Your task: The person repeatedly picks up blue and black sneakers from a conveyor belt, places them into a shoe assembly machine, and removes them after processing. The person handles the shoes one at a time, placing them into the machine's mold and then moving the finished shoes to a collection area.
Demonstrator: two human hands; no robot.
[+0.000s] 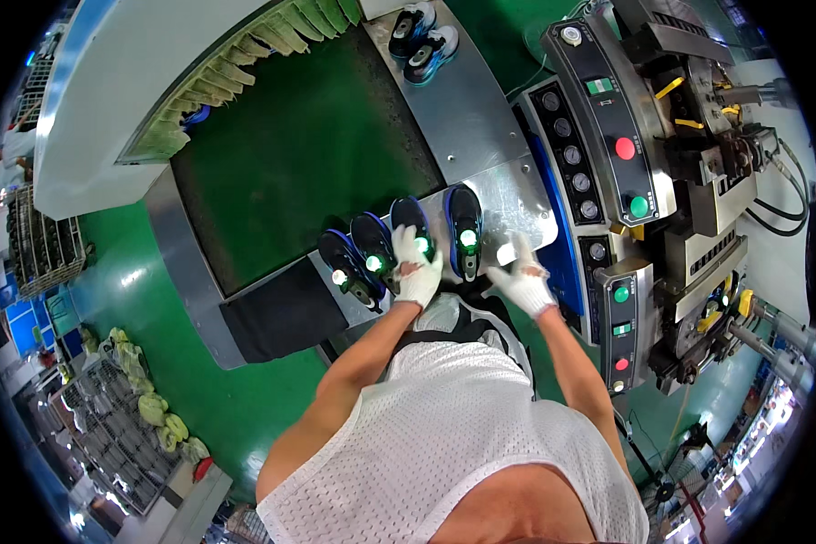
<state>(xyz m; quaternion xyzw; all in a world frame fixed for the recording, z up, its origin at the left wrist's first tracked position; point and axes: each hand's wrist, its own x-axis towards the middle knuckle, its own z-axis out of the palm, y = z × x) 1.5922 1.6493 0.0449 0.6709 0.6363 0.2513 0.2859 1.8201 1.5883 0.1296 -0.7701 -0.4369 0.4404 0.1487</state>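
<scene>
Several dark blue-black shoes with green lasts inside stand in a row on a steel shelf [517, 204] at the near end of a green conveyor belt [299, 154]. My left hand [417, 270], in a white glove, grips the heel of the third shoe [411, 220] from the left. To its left stand two more shoes [370, 247]. A fourth shoe [465, 231] stands alone to the right. My right hand [523, 281], also gloved, hovers open with fingers spread beside that shoe, over the steel shelf, holding nothing.
A pair of blue and white shoes [422, 41] rides at the far end of the steel side strip. A machine with a control panel [607, 136] of red and green buttons stands at my right. Wire crates [109, 426] with yellow-green items sit on the green floor, lower left.
</scene>
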